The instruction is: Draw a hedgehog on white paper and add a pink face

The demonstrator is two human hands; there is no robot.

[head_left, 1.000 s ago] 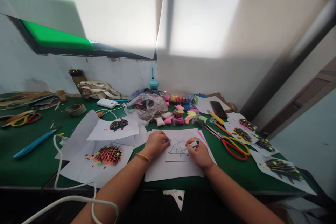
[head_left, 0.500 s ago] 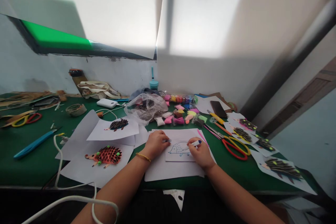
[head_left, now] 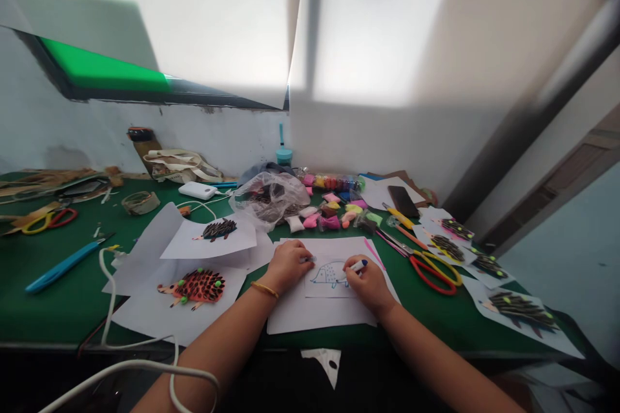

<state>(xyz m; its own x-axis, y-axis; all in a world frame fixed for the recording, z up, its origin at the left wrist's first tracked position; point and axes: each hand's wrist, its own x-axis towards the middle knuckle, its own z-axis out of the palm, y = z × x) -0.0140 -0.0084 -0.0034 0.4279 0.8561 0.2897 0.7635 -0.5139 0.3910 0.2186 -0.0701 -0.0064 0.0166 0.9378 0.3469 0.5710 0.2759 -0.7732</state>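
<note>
My right hand (head_left: 368,284) is closed round a white marker (head_left: 359,266) with a dark blue end, its tip down on a small sheet of paper (head_left: 320,292). A blue outline drawing of a hedgehog (head_left: 325,274), with small marks over its back, shows on that sheet, partly hidden by the hand. At the sheet's left edge rests my left hand (head_left: 290,263), its fingers curled over a small greyish thing (head_left: 308,259) that I cannot make out. Both hands lie on larger white sheets (head_left: 310,319) on the green table.
Finished hedgehog pictures, one orange (head_left: 196,287), lie left, and several dark-spined ones (head_left: 520,311) right. Red-and-yellow scissors (head_left: 433,271) sit beside my right hand. Behind are coloured clay packets (head_left: 329,222), a plastic bag (head_left: 271,197) and a phone (head_left: 403,201). A white cable (head_left: 111,310) crosses the left.
My right hand has shifted slightly left with the marker, which now slants more steeply over the hedgehog's back. My left hand stays in place.
</note>
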